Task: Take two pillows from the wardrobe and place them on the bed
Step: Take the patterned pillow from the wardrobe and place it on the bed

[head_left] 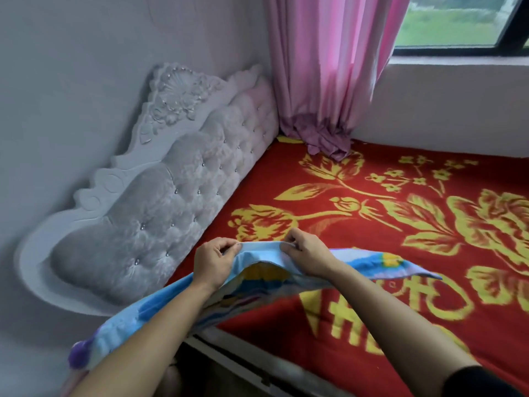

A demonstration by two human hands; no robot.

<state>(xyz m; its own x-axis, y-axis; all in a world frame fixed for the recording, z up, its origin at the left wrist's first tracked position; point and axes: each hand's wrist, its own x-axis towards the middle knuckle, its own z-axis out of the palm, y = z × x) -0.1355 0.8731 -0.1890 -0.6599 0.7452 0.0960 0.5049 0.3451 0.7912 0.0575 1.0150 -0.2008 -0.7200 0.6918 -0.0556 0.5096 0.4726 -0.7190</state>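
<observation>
Over the near corner of the bed (372, 213), both hands grip one pillow (171, 299) by its far edge. No open container shows from the head camera; the bed alone carries things, and it is covered with a red blanket (329, 348) woven with large yellow flowers and characters, fuzzy in texture. The pillow is flat and limp, in soft cloth printed with light blue, yellow, purple and white patches, and it sags between the forearms, its left end hanging past the bed's edge and its right end stretched out low over the blanket. The left hand (213, 263) pinches the hem between thumb and curled fingers, and the right hand (306, 253) pinches the same hem just beside it, so the two are closed on the cloth with a short span of hem between them. A dark sleeve (483, 382) covers the right upper arm. Behind the hands stands a padded headboard (177, 196), pale grey velvet with buttoned tufts and a carved white frame, against the wall. A pink curtain (329, 67) hangs in folds, its bunched bottom resting on the blanket near the window (458, 21).
</observation>
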